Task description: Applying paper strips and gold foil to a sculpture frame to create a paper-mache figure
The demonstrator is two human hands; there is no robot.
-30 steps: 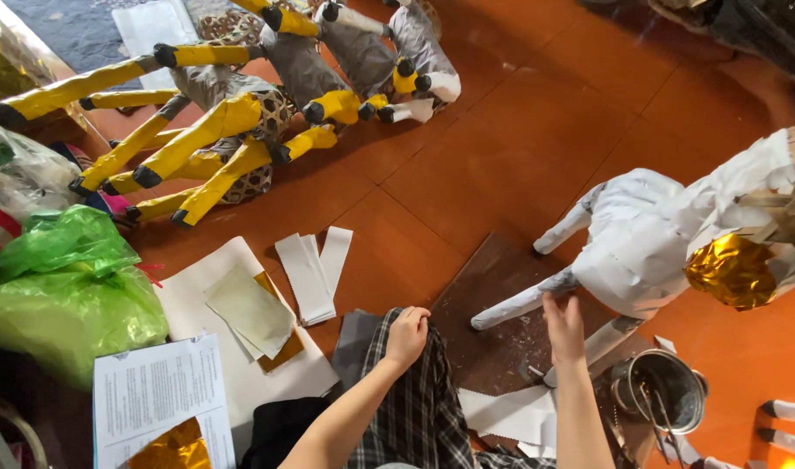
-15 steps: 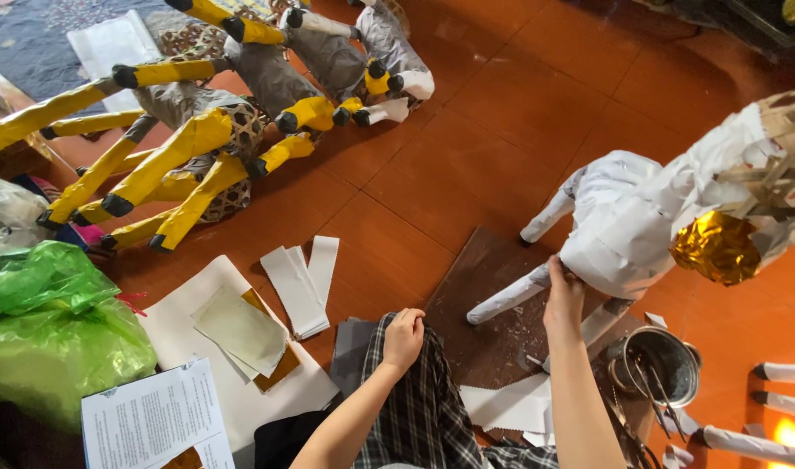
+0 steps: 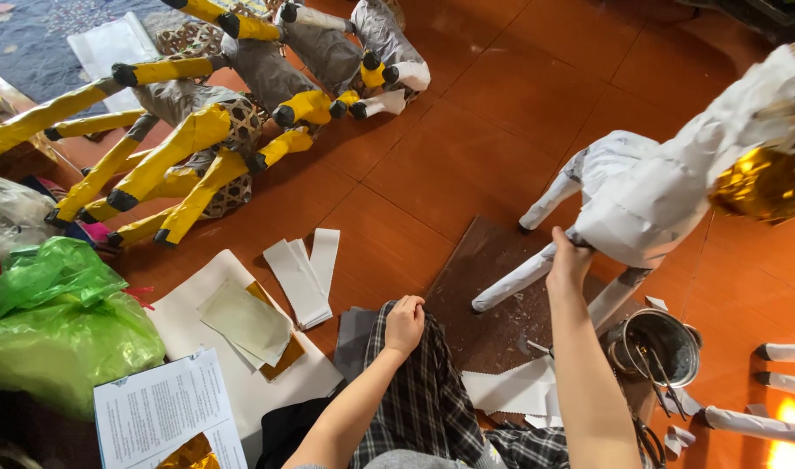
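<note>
right hand grips the white paper figure's leg, left hand curled, empty, on plaid cloth; metal pot near right, figure's head cut off.

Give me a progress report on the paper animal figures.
Done: several figures with yellow legs lie finished on the floor. In hand: the right hand grips a leg of the white paper animal; the left hand rests on the knee. Left: it is unpainted, with paper strips unused.
</note>
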